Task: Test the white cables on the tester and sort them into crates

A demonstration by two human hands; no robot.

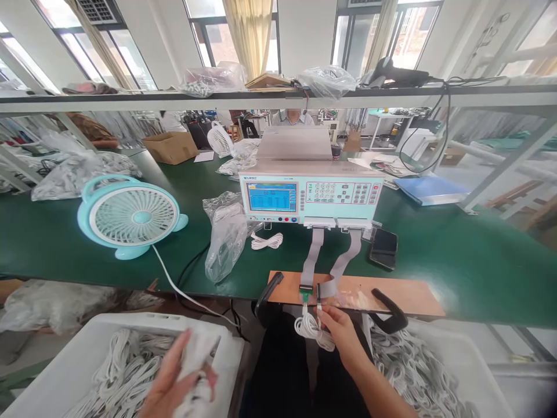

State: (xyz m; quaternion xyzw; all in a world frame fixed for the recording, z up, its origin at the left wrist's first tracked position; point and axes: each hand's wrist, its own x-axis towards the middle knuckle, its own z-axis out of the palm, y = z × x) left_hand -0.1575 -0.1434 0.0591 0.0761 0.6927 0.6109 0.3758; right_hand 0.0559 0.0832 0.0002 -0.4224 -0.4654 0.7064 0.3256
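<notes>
My right hand (342, 334) is closed, pinching the plug end of a coiled white cable (311, 326) at the board's front edge. Two grey ribbon cables (312, 258) run from the tester (311, 194) down to small connectors on the copper-coloured board (391, 293). The white cable's other end meets a green connector piece (305, 296); whether the pinched plug is seated I cannot tell. Smeared by motion, my left hand (174, 377) is over the left white bin (143, 318), its fingers curled around what looks like a bundled white cable (198, 354).
Clamps (389, 313) hold the board at the bench edge. A blue fan (134, 217), a plastic bag (226, 244), another coiled cable (266, 241) and a phone (383, 248) lie on the green bench. More cables (413, 371) fill the right bin. A person (293, 118) sits opposite.
</notes>
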